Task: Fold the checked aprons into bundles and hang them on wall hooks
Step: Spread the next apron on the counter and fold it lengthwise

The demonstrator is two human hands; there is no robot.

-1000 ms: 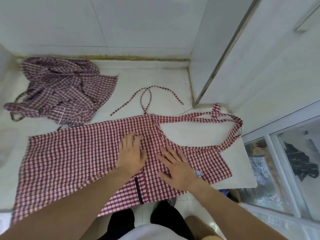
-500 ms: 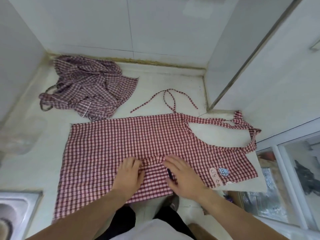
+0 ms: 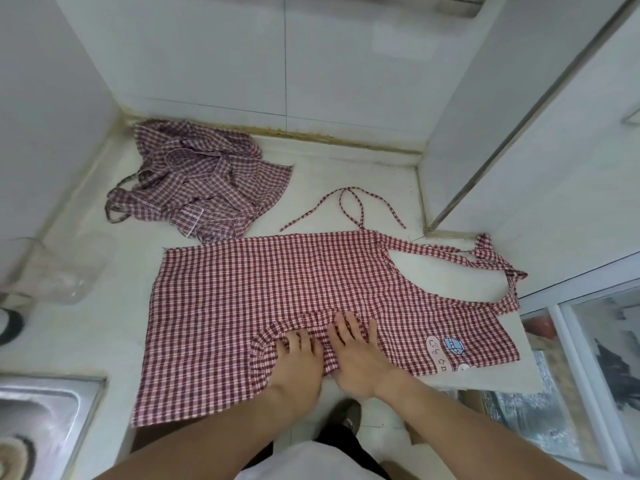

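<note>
Both flat hands, left hand (image 3: 298,355) and right hand (image 3: 356,351), have bunched the apron (image 3: 277,282) hem upward

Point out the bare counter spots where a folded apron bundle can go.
Bare counter lies between the crumpled apron and the right wall, behind the waist ties. A smaller patch sits inside the neck strap. The front is crowded: spread apron, both hands, sink.

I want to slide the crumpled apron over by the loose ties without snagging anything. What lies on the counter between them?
Nothing: in the head view the counter is bare between the crumpled apron and the ties.
</note>
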